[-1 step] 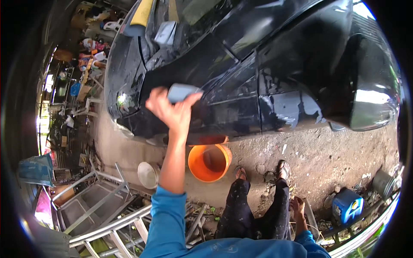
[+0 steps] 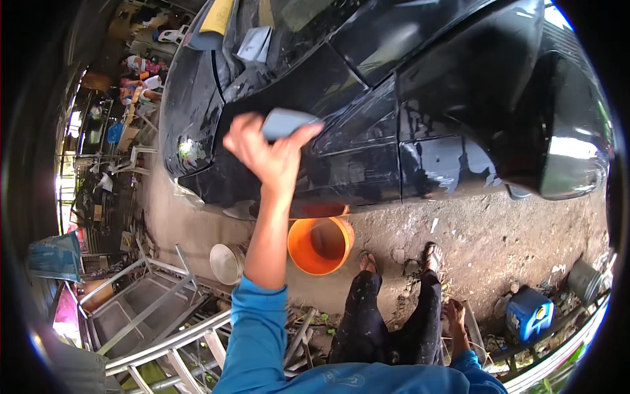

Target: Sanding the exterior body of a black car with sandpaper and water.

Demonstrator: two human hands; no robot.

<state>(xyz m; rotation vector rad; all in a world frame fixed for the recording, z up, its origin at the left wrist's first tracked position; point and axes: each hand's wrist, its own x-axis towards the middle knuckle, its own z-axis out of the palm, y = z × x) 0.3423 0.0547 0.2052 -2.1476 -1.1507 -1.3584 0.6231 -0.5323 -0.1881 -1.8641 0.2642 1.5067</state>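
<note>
My left hand (image 2: 269, 152) is closed on a flat grey sheet of sandpaper (image 2: 287, 123), thumb along one end and fingers at the other. It lies over the wet black panel of a car (image 2: 348, 141), near the base of the windshield. The hand is slightly blurred. Down at the lower right, my right hand (image 2: 454, 314) hangs beside my leg with loose fingers and nothing visible in it. A folded grey sheet (image 2: 254, 44) rests on the car beyond my left hand, next to a yellow roll (image 2: 217, 16).
An orange bucket (image 2: 308, 259) stands on the dirt floor below the car's side, with a white pail (image 2: 225, 264) to its left. Metal frames and a ladder (image 2: 177, 345) lie at lower left. A blue jerrycan (image 2: 528, 315) stands at right. People (image 2: 141, 82) sit far left.
My left hand has slid a little to the right and farther away over the black panel, still gripping the sandpaper. My right hand stays where it was.
</note>
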